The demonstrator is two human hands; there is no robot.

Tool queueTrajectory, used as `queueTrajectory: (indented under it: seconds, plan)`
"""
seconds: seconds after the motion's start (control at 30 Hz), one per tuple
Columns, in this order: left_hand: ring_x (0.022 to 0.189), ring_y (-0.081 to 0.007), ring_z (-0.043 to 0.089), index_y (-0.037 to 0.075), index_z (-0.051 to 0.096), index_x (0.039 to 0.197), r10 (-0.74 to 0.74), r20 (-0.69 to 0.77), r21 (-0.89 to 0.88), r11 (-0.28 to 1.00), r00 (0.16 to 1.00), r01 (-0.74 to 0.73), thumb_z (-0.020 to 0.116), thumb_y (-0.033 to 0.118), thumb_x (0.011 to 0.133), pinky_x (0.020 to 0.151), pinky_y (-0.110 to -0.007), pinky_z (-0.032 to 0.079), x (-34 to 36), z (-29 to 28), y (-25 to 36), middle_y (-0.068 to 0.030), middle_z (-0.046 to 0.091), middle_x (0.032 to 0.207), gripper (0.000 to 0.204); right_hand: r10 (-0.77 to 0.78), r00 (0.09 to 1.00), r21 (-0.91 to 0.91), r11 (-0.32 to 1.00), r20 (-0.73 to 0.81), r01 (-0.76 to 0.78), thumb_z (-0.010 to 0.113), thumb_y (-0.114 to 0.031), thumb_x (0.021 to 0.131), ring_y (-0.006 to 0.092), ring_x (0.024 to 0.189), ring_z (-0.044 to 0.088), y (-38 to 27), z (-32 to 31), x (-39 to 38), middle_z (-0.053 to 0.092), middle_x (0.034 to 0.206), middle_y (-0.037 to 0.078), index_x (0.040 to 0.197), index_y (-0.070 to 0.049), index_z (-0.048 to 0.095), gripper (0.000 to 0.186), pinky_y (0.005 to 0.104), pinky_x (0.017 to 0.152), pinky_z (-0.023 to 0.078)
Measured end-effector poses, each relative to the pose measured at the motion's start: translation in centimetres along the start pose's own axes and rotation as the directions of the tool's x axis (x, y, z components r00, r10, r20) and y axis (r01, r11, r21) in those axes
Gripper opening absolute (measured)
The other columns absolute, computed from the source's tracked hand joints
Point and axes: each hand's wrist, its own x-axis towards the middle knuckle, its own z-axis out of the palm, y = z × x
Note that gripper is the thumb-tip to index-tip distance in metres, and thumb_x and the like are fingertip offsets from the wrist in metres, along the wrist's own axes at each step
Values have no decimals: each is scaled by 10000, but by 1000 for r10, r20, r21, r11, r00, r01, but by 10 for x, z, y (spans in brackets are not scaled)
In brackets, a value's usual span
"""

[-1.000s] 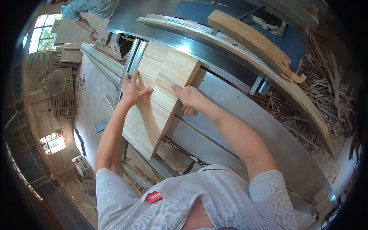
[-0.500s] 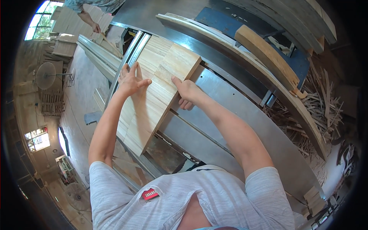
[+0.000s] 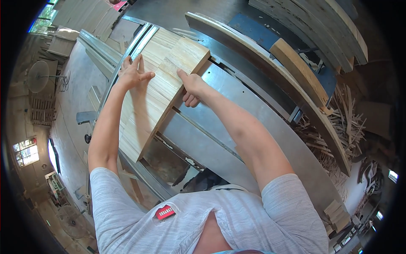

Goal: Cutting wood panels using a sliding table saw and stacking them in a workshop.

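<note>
A pale, wide wooden panel [image 3: 146,114] lies over the metal table, its left side along a shiny metal rail [image 3: 141,42]. A shorter wooden board [image 3: 186,55] rests on its far right part. My left hand [image 3: 132,76] is spread on the panel's left side, fingertips close to the rail, thumb stretched to the right. At the right edge, my right hand [image 3: 194,88] has its thumb on top of the wood and its other fingers curled beside and below the edge.
Beyond the panel, thin pale strips [image 3: 186,34] lie on the metal table [image 3: 211,120]. A long curved board [image 3: 270,70] and a thick wooden beam [image 3: 300,70] stand at the right, beside a heap of offcuts [image 3: 338,122]. A fan [image 3: 39,77] stands far left.
The whole view has shifted, moving the scene up and left. Both hands keep their places on the wood. The other person's hand with a stick has left its spot; thin strips now show beyond the panel.
</note>
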Motion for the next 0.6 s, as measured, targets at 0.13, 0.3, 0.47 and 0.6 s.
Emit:
queueTrajectory:
  seconds: [0.13, 0.3, 0.47, 0.6]
  plan:
    - [1536, -382, 223, 244, 365, 1603, -9, -21, -24, 1000, 1000, 8, 820, 752, 634, 1217, -537, 254, 15, 3, -24, -198, 242, 1647, 1185, -14, 1000, -5, 1000, -8, 14, 302, -708, 989, 370, 642, 719, -14, 17, 15, 704, 875, 287, 1074, 174, 610, 938, 444, 514, 588]
    - [1551, -377, 196, 274, 325, 1616, -22, -4, -14, 1000, 1000, 22, 814, 762, 629, 1223, -550, 245, 22, 3, -36, -185, 226, 1664, 1205, -41, 999, 14, 999, -13, 42, 321, -714, 989, 357, 618, 711, -17, 30, 25, 687, 868, 294, 1084, 179, 568, 931, 415, 455, 564]
    - [1556, -374, 190, 285, 310, 1620, -20, 2, 5, 1000, 1000, 20, 798, 786, 621, 1223, -554, 244, 16, 5, -42, -185, 211, 1674, 1220, -77, 997, 21, 997, -25, 78, 313, -724, 991, 355, 603, 703, -12, 41, 19, 679, 868, 308, 1070, 202, 556, 960, 404, 442, 562]
    - [1558, -370, 192, 290, 314, 1619, -24, -10, -21, 1000, 1000, 24, 788, 809, 605, 1218, -563, 249, 9, 12, -46, -184, 216, 1674, 1233, -60, 998, 16, 998, -33, 61, 310, -688, 1006, 340, 589, 693, -6, 48, 13, 676, 859, 279, 1152, 159, 543, 891, 404, 435, 537]
